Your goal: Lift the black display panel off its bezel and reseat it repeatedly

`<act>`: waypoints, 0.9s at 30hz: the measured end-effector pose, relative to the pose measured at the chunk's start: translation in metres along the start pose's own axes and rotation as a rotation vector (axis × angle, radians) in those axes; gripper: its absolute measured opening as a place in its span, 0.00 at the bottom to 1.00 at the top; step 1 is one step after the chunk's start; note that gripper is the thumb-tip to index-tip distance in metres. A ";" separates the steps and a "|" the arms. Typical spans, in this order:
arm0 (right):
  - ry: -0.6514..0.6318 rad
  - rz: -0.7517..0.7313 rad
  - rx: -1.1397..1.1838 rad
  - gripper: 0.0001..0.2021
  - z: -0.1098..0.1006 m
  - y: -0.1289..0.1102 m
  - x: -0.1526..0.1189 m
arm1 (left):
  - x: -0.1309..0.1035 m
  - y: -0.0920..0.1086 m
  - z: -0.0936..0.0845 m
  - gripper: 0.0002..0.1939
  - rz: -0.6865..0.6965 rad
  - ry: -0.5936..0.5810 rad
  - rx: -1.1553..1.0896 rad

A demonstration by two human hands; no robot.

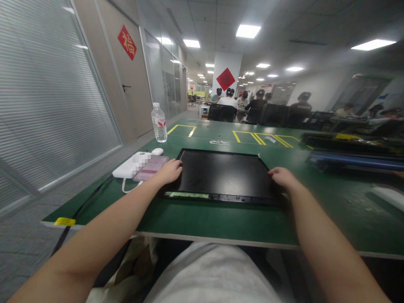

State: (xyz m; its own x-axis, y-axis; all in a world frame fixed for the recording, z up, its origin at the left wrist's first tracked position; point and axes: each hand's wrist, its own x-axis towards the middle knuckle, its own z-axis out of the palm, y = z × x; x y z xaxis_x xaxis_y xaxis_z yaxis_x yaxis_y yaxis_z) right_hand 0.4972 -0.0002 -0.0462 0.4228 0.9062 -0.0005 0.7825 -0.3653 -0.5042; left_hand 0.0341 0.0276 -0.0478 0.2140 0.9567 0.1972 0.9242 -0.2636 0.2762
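A black flat screen panel (225, 172) lies face up on the green table (217, 223). Along its near edge runs a dark strip with a green circuit board (187, 195) at the left part. My left hand (171, 171) grips the panel's left edge near the far corner, fingers closed on the rim. On the opposite side, my right hand (282, 176) has its thumb and fingers closed round the right edge. The undersides of both grips are hidden.
Left of the panel are a phone (154, 166), a white power bank (126, 166) with a cable, a white mouse (157, 151) and a water bottle (159, 124). Dark and blue items (344, 162) lie at the right. Several people sit further back.
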 end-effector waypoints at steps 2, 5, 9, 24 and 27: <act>0.007 -0.002 0.012 0.19 0.000 0.000 0.000 | -0.001 0.001 -0.003 0.23 -0.043 -0.010 -0.035; -0.006 0.009 0.023 0.19 0.001 0.001 0.000 | -0.003 0.004 -0.007 0.23 -0.111 -0.019 -0.100; -0.019 0.019 0.025 0.21 0.001 -0.001 -0.002 | -0.006 0.003 -0.010 0.22 -0.166 0.012 -0.258; 0.049 -0.004 0.031 0.16 0.004 -0.002 -0.003 | -0.014 0.010 -0.040 0.24 -0.387 0.051 -1.417; 0.047 -0.017 0.031 0.15 0.005 -0.003 -0.004 | -0.010 0.008 -0.037 0.24 -0.427 0.136 -1.448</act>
State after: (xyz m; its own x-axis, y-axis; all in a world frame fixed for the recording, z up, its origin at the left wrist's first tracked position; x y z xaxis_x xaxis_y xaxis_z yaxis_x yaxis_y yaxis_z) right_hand 0.4907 -0.0019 -0.0488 0.4310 0.9010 0.0487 0.7754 -0.3423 -0.5306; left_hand 0.0278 0.0111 -0.0126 -0.0861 0.9935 -0.0740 -0.2081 0.0547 0.9766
